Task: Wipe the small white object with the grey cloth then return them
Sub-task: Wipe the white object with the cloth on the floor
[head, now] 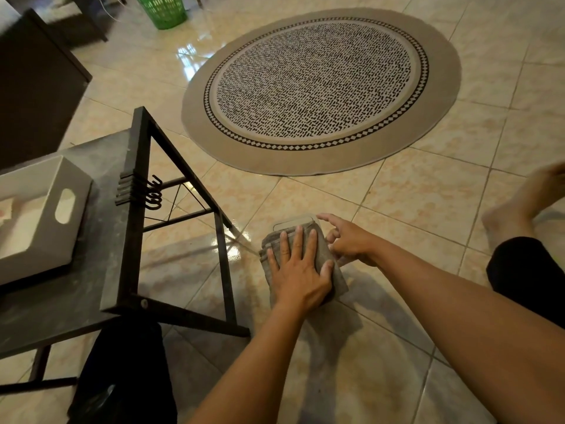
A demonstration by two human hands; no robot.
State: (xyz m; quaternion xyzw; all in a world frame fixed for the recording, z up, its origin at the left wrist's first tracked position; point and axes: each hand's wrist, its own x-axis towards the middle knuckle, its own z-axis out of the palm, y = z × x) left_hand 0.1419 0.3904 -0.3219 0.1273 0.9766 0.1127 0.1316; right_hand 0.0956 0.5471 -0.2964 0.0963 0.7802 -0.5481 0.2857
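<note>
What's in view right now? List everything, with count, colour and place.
Grey cloth: one, on the floor, under the left hand.
Small object: one, pale, mostly under the cloth's far end.
Round rug: one, beige with black dashes, beyond the hands.
Low table: one, dark, left.
White tray: one, on the table.
Green basket: one, top left.
Left hand: flat on the cloth.
Right hand: at the cloth's right edge.

The left hand (298,272) lies flat on the grey cloth (331,264) on the floor (397,194), the right hand (348,240) holds its edge
</note>
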